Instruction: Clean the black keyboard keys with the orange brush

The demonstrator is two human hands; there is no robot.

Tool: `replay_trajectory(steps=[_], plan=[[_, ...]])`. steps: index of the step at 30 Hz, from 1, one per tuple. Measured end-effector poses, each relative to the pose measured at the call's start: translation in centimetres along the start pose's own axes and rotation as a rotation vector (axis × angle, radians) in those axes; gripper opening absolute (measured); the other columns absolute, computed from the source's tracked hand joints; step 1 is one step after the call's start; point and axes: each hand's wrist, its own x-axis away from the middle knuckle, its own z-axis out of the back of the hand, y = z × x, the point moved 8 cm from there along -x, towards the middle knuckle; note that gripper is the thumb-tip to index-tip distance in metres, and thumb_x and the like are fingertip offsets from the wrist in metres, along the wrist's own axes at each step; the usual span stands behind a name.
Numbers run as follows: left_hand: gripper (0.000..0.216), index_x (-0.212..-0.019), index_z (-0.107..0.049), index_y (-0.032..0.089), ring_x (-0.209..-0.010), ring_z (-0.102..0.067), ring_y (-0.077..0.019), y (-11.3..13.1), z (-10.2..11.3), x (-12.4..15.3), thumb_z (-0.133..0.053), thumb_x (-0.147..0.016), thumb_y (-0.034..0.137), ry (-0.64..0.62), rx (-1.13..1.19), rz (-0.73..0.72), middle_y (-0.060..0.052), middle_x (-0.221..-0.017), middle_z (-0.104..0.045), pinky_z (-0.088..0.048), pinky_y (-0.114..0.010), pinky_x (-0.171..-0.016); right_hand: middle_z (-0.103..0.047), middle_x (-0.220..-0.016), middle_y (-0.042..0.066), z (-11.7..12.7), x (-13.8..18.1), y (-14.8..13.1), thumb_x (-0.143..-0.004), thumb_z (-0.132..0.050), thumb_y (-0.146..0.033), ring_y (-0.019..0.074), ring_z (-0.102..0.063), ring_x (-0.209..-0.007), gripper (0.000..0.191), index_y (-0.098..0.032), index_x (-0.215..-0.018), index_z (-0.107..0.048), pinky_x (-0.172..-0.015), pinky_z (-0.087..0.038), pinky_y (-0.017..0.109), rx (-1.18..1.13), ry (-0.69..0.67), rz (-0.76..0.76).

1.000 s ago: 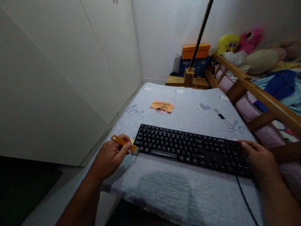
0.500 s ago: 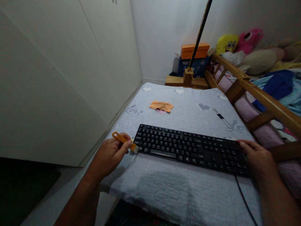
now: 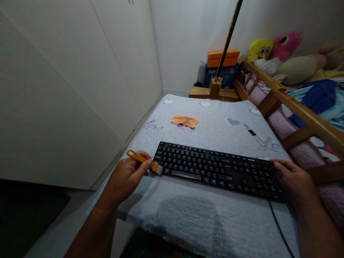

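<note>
A black keyboard (image 3: pixel 215 168) lies across the cloth-covered table, its cable running off the near right side. In my left hand (image 3: pixel 131 175) is a small brush (image 3: pixel 138 157) with an orange handle, pinched between thumb and fingers. Its pale bristles are over the keyboard's lower left corner keys. My right hand (image 3: pixel 294 181) grips the keyboard's right end, thumb on the top near the upper corner; the other fingers are mostly hidden. Beyond the keyboard lies a crumpled orange cloth (image 3: pixel 185 121).
A thin metal tool with a black band (image 3: pixel 252 132) rests at the table's right. The wooden bed rail (image 3: pixel 303 100) borders that side, and a white cabinet (image 3: pixel 80 89) stands at left. Behind are boxes (image 3: pixel 223 58) and a dark pole (image 3: pixel 228 39).
My left hand has moved the brush slightly right, bringing the bristles further over the keyboard's lower left corner. My right hand and the keyboard stay where they were.
</note>
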Motion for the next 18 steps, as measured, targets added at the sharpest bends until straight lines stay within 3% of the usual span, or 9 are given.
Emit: replay_trajectory(steps=[9, 15, 18], plan=[[0.033, -0.086, -0.071, 0.02, -0.071, -0.071, -0.0202, 0.9, -1.2, -0.5, -0.056, -0.093, 0.049, 0.073, -0.105, -0.046, -0.005, -0.082, -0.077, -0.054, -0.029, -0.068, -0.069, -0.07, 0.004, 0.0, 0.2, -0.2, -0.051, -0.069, -0.053, 0.0249, -0.061, -0.069, 0.047, -0.019, -0.083, -0.076, -0.059, -0.042, 0.033, 0.008, -0.006, 0.002], [0.032, -0.084, -0.071, 0.021, -0.072, -0.071, -0.0192, 1.6, -1.9, 0.1, -0.052, -0.096, 0.045, -0.066, -0.154, -0.127, -0.003, -0.082, -0.076, -0.053, -0.028, -0.068, -0.069, -0.069, 0.005, 0.0, 0.9, -1.1, -0.049, -0.069, -0.051, 0.0259, -0.061, -0.07, 0.045, -0.019, -0.08, -0.075, -0.058, -0.042, 0.033, 0.01, 0.007, -0.015], [0.034, -0.083, -0.07, 0.021, -0.071, -0.07, -0.0185, 1.7, -1.7, 0.2, -0.05, -0.098, 0.044, -0.072, -0.143, -0.128, -0.003, -0.081, -0.075, -0.052, -0.028, -0.068, -0.069, -0.069, 0.005, 0.0, 1.1, -1.1, -0.051, -0.068, -0.051, 0.0254, -0.061, -0.067, 0.045, -0.019, -0.082, -0.075, -0.056, -0.042, 0.033, 0.014, 0.004, -0.022]])
